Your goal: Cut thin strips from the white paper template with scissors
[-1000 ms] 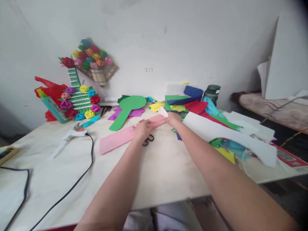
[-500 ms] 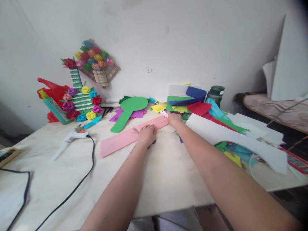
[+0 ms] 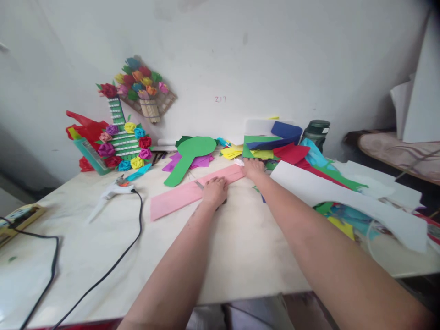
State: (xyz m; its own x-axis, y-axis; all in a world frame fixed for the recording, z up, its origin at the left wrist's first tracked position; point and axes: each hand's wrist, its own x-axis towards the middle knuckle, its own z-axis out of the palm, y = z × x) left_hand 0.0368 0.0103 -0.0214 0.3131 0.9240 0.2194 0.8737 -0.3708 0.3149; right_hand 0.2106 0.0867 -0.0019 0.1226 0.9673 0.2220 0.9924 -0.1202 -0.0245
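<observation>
A long pink paper strip [image 3: 177, 200] lies slantwise across the table. My left hand [image 3: 215, 190] rests on its middle, fingers bent over a pair of scissors. One blade [image 3: 198, 184] pokes out left of the fingers, and a dark handle shows below the palm; the grip itself is mostly hidden. At the strip's right end my right hand [image 3: 253, 168] lies palm down with fingers stretched toward the coloured sheets. Small white pieces [image 3: 238, 162] sit beside its fingertips. A green paddle-shaped cutout [image 3: 192, 153] lies behind the strip on purple paper [image 3: 205, 161].
A white glue gun [image 3: 112, 192] with a black cord lies left. Paper-flower crafts [image 3: 129, 142] stand by the wall, near a teal bottle [image 3: 91, 156]. Blue, red and green sheets [image 3: 290, 151], a dark bottle [image 3: 316, 133] and a curved white board [image 3: 347, 195] occupy the right.
The view has swung slightly left. My right hand's fingers have extended over the papers behind the strip's end; my left hand stays on the scissors and strip.
</observation>
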